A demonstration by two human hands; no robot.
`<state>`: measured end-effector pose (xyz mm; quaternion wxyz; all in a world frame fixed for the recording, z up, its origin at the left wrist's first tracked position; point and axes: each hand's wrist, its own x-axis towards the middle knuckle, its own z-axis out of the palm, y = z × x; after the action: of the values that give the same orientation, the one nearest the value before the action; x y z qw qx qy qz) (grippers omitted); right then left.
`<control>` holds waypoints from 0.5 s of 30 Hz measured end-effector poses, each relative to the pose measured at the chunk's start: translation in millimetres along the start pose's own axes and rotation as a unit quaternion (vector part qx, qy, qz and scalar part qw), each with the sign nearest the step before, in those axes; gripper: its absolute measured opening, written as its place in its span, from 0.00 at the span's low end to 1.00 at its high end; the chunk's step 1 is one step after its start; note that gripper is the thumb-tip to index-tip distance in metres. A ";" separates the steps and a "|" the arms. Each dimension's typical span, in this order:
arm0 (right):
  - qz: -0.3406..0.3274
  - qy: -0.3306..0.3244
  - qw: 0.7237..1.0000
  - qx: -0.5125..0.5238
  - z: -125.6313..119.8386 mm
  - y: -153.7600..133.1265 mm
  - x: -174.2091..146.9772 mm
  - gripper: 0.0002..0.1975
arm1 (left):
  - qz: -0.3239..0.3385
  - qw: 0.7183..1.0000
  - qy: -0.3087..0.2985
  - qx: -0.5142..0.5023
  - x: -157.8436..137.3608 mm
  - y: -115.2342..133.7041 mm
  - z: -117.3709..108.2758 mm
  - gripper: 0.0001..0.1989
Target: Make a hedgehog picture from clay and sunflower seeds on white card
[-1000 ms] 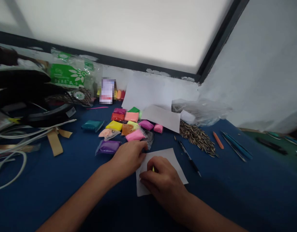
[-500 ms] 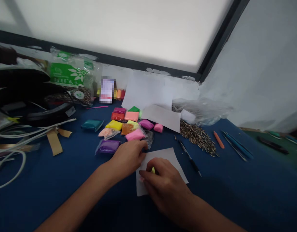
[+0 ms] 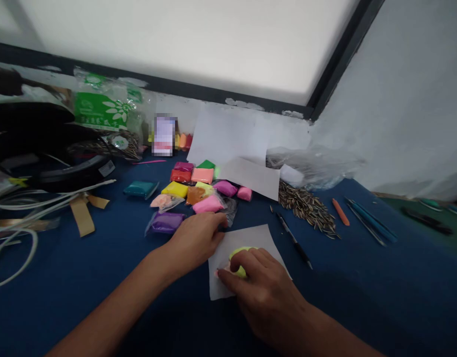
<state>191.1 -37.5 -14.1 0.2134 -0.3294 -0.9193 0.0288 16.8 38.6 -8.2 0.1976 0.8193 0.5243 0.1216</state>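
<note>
A white paper sheet (image 3: pixel 258 238) lies on the blue tabletop between my hands. Yellow-green clay (image 3: pixel 243 252) sits on it, partly covered by my right hand (image 3: pixel 263 285). The right thumb and index finger close round a small pale pink piece of clay (image 3: pixel 225 267) beside it. My left hand (image 3: pixel 200 238) rests at the paper's upper left edge, thumb and fingers apart, nothing seen in it. Its fingertips are near a dark clear wrapper (image 3: pixel 231 210) and a pink clay packet (image 3: pixel 208 204). A purple clay packet (image 3: pixel 166 222) lies just left of that hand.
Several coloured clay packets (image 3: pixel 175 189) lie beyond my hands. A pen (image 3: pixel 293 240), a heap of sunflower seeds (image 3: pixel 306 208), an orange stick (image 3: pixel 340 212) and blue tweezers-like tools (image 3: pixel 371 220) are to the right. White cables (image 3: pixel 34 238) and a black headset-like object (image 3: pixel 60 173) occupy the left.
My right hand has lowered and shifted slightly right, its fingers loosening a little, so more of the yellow-green clay shows. The left hand stays nearly where it was.
</note>
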 end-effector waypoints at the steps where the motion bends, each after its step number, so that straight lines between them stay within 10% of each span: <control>1: -0.002 -0.003 1.000 0.000 0.6 -0.3 -0.2 0.15 | 0.000 1.000 0.000 0.001 0.0 0.1 0.1 0.10; 15: 0.019 -0.005 1.000 0.009 -0.2 1.1 2.8 0.19 | -0.003 1.000 -0.005 -0.012 -0.9 1.3 -0.9 0.11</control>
<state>189.9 -35.0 -13.1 0.2112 -0.3446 -0.9137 0.0432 17.1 37.5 -6.8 0.2101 0.8157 0.5247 0.1231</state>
